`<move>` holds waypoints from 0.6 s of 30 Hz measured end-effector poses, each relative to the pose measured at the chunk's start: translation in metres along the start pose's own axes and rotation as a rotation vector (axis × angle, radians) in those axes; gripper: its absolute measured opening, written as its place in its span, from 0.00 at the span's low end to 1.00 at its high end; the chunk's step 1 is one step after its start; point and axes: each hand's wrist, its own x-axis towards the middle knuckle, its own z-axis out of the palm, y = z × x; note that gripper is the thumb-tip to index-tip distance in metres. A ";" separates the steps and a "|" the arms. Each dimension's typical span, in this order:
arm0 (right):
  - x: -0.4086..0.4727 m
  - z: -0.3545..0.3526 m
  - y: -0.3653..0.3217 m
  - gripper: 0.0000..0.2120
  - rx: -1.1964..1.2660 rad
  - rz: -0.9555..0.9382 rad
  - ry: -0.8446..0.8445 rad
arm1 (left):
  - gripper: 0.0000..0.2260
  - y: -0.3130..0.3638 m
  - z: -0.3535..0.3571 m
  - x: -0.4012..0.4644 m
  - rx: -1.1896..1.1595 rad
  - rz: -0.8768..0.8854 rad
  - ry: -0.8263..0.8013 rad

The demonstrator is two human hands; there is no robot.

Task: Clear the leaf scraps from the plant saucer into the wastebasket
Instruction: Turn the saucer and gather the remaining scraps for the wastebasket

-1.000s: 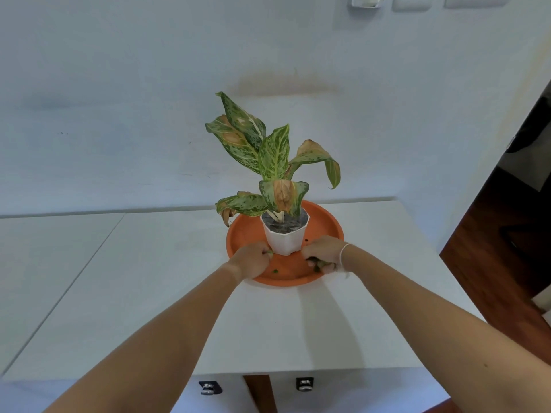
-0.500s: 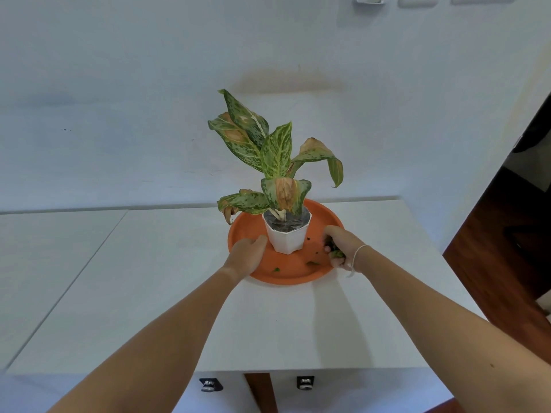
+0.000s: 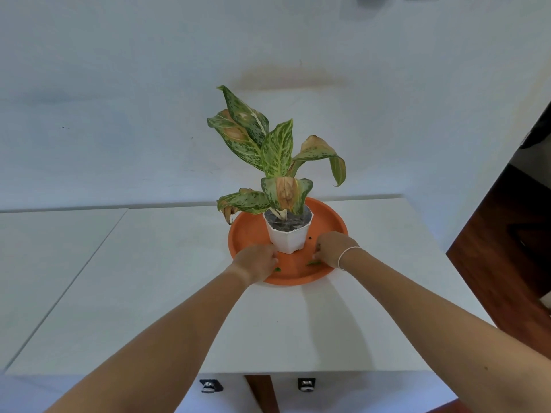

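Observation:
An orange plant saucer sits on the white table and holds a white pot with a spotted green plant. My left hand rests on the saucer's front left beside the pot, its fingers curled onto a green leaf scrap. On the front right of the saucer, my right hand is closed, and a green leaf scrap sticks out under its fingers. Small dark crumbs lie right of the pot. No wastebasket is in view.
The white table runs left, with a seam to a second panel. A pale wall stands right behind the plant. The table ends on the right above a dark wood floor. Two fittings sit under the near edge.
My right hand moved from the saucer's right rim back in toward the pot. My left hand slid forward along the saucer onto the green scrap. The plant and pot stayed put.

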 end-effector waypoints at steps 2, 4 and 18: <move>0.003 0.002 0.000 0.18 -0.023 -0.003 0.012 | 0.13 0.001 0.002 0.002 0.075 0.026 -0.020; 0.004 0.006 0.001 0.20 -0.039 -0.001 0.050 | 0.12 0.001 0.003 0.003 0.128 0.051 -0.021; 0.005 0.026 0.000 0.12 -0.161 -0.067 0.264 | 0.13 0.004 0.009 0.005 0.327 0.093 0.036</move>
